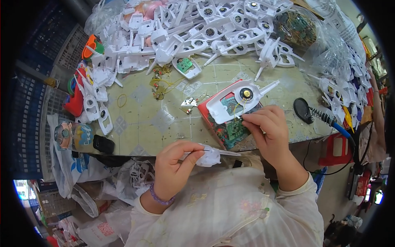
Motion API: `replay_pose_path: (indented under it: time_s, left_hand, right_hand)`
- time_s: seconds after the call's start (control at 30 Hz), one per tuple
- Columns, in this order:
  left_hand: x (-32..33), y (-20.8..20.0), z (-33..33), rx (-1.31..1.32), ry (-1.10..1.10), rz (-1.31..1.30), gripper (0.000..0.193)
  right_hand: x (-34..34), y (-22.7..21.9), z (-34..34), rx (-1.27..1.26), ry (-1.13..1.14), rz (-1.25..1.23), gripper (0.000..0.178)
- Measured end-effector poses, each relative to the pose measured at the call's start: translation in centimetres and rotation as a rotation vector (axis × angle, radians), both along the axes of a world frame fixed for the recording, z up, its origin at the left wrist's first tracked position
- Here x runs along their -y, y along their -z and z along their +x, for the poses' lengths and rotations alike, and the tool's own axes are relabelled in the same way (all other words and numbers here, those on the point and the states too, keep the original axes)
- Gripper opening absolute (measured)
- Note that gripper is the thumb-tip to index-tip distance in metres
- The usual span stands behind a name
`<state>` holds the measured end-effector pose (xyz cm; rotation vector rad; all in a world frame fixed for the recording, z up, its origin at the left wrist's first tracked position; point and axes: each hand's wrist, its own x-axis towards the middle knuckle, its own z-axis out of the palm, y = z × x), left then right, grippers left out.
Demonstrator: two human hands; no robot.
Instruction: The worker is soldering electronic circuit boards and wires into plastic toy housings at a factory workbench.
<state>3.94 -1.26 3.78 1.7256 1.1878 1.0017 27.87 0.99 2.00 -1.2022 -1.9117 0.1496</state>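
My left hand (177, 164) pinches a thin wire or solder strand together with a bit of white material near the table's front edge. My right hand (267, 129) has its fingertips closed on something small over a green circuit board (230, 131), which lies in a red tray (204, 110). A white plastic shell (230, 103) with a round speaker (246, 93) and a long antenna rests across that tray, just above my right fingers. Yellow wires run from the speaker toward the board.
A heap of white plastic shells (214, 29) covers the far side of the table. A soldering iron on its coiled stand (319, 115) is at the right. Clear bags of parts (329, 53) lie far right; coloured toy pieces (80, 94) at the left.
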Motion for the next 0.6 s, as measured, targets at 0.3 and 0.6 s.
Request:
replay_pose_path:
  time_s: [0.3,0.6]
  left_hand:
    - [-0.6,0.2,0.9,-0.005,0.011,0.048,0.008]
    - [-1.2,0.2,1.8,-0.013,0.128,0.057,0.012]
  right_hand:
    - [1.8,-0.7,-1.4,0.057,0.096,0.324,0.026]
    - [3.2,-0.5,-2.7,-0.134,-0.111,0.104,0.028]
